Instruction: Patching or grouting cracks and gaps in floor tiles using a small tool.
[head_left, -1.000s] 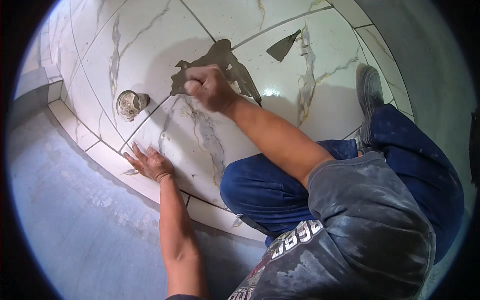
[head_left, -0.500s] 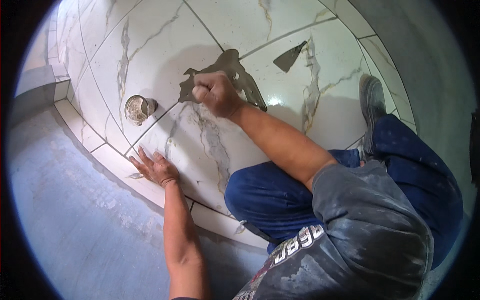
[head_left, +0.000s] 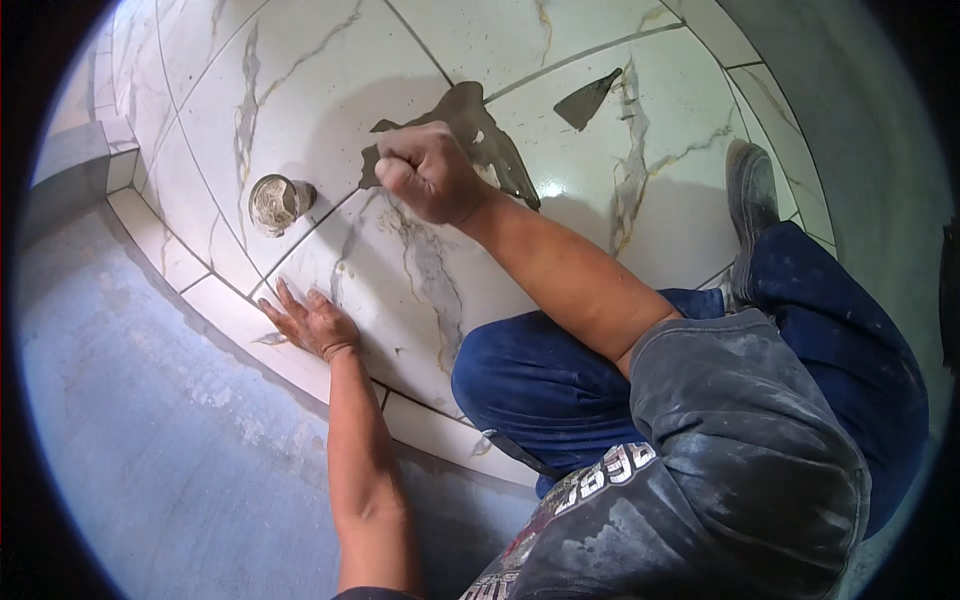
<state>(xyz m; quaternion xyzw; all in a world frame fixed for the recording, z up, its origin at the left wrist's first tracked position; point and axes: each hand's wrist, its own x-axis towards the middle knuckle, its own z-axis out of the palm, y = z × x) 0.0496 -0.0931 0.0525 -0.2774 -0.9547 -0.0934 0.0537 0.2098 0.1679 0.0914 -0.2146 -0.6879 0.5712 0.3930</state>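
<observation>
One curled right hand (head_left: 428, 172), any contents unseen, partly hiding grey paste (head_left: 464, 112), left hand (head_left: 316, 325) spread, empty

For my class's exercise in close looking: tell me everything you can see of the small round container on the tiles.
The small round container has an open circular mouth, a short greyish wall, perhaps metal or plastic, and a pale, crusty coating inside; I cannot tell how full it is. It appears to stand upright on a white, grey-veined tile, beside a dark joint. Neither the left hand nor the right hand touches it.
</observation>
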